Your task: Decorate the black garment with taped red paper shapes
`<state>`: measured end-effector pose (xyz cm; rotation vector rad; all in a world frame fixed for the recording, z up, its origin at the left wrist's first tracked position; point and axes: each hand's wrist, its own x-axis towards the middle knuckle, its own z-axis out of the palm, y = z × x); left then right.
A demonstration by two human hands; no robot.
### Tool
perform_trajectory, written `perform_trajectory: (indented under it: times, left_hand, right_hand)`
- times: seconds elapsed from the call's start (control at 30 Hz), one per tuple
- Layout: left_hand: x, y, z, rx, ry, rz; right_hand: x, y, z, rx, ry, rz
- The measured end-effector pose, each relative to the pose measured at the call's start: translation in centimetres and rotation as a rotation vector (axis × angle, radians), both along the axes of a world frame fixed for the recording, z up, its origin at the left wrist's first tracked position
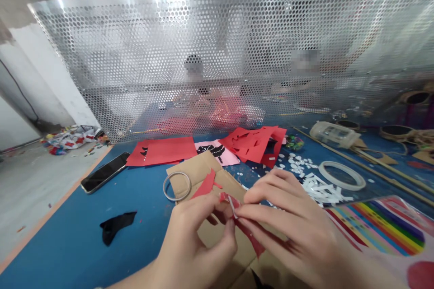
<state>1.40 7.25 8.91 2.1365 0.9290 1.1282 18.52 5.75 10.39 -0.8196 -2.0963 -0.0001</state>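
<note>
A narrow piece of red paper [251, 240] is pinched between the fingertips of my left hand [198, 235], above a folded brown cardboard sheet [198, 165]. My right hand [298, 221] meets it from the other side, its thumb and forefinger closed at a thin white strip [233, 207] on the paper. That strip looks like tape, and the fingers partly hide it. Just beyond my left hand lies another red paper cutout [205, 185] on the cardboard. A thin tape ring [176, 197] rests across the cardboard's left edge.
A phone [106, 173] and a black scrap [117, 227] lie left on the blue table. Red sheets [166, 150] are at the back, before a perforated metal screen [135, 63]. White strips [322, 189], a white tape roll [342, 175] and a colourful striped pack [383, 226] lie right.
</note>
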Motion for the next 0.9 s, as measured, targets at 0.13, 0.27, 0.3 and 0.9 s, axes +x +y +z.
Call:
perform_trajectory:
  times: [0.13, 0.27, 0.3, 0.9]
  left_hand:
    - [0.04, -0.02, -0.18, 0.032, -0.004, 0.003]
    - [0.09, 0.11, -0.42, 0.081, 0.011, 0.030]
    - [0.08, 0.13, -0.46, 0.084, 0.015, 0.031]
    - [-0.08, 0.05, 0.01, -0.245, -0.063, -0.107]
  right_hand:
    - [-0.11, -0.17, -0.19, 0.022, -0.025, -0.018]
    - [-0.24, -0.37, -0.62, 0.042, -0.077, -0.066]
    - [-0.26, -0.38, -0.73, 0.045, -0.089, -0.076]
    - [0.11, 0.03, -0.26, -0.439, 0.159, 0.095]
